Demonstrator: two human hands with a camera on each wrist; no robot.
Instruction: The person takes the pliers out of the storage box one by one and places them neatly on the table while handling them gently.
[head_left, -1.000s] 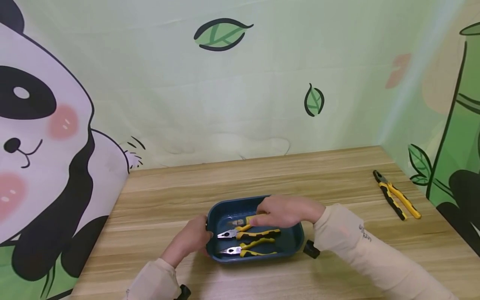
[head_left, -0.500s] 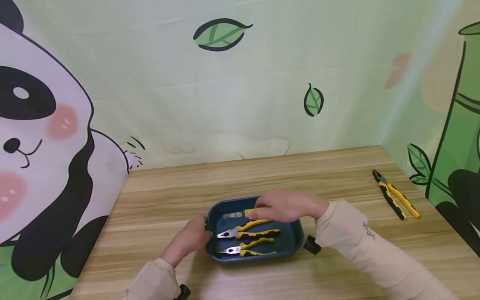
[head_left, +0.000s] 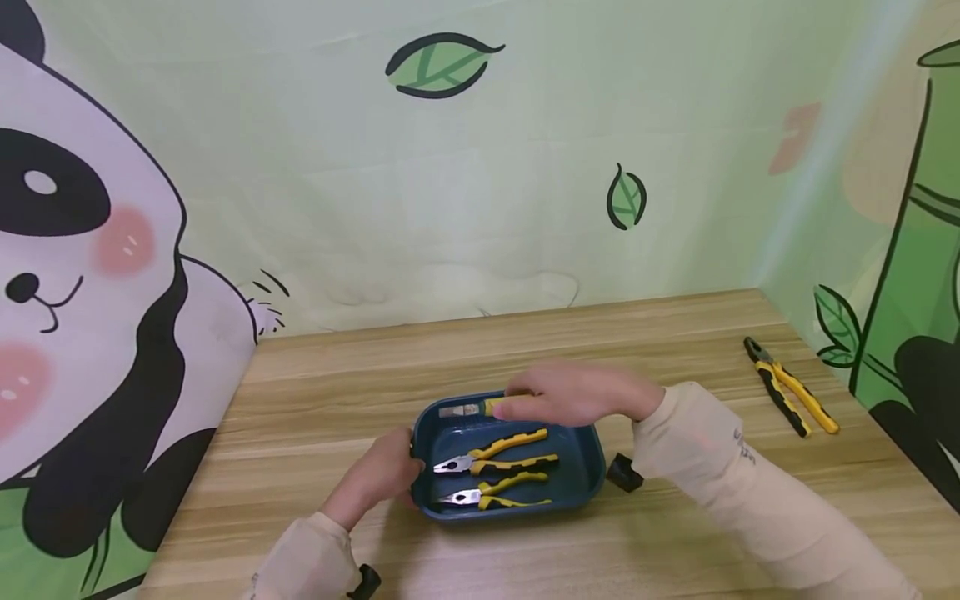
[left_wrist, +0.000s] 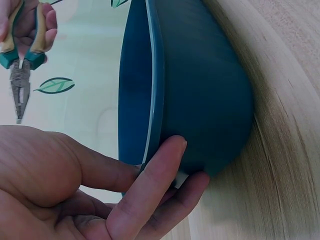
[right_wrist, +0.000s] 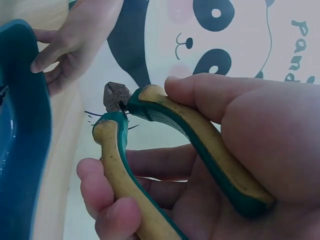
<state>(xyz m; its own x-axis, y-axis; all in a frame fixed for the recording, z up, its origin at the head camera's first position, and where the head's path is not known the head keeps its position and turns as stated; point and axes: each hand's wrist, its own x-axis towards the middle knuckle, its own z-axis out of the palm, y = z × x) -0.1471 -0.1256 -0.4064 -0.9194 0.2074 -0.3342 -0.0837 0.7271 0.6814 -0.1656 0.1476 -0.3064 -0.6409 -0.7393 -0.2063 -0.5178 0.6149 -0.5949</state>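
Observation:
My left hand point(head_left: 382, 468) pinches the left rim of a blue bin point(head_left: 517, 513), thumb inside and fingers outside, as the left wrist view shows. My right hand point(head_left: 573, 392) grips pliers with yellow and green handles point(right_wrist: 200, 140) above the far side of the bin. Their worn metal jaws point left and the handles are spread apart. In the head view the hand covers most of these handles. Lying in the bin are two pliers with yellow and black handles, one in the middle point(head_left: 513, 467) and one nearer the front wall point(head_left: 461, 497).
Another pair of yellow and black pliers point(head_left: 787, 387) lies on the right part of the wooden table point(head_left: 337, 375). Behind the table hangs a light green backdrop point(head_left: 330, 167) printed with leaves and a panda. A black wrist camera point(head_left: 625, 473) sits beside the bin's right end.
My right hand has lifted the green-and-yellow pliers up from the bin's interior and toward its far rim, uncovering the middle pliers. My left hand has stayed on the rim.

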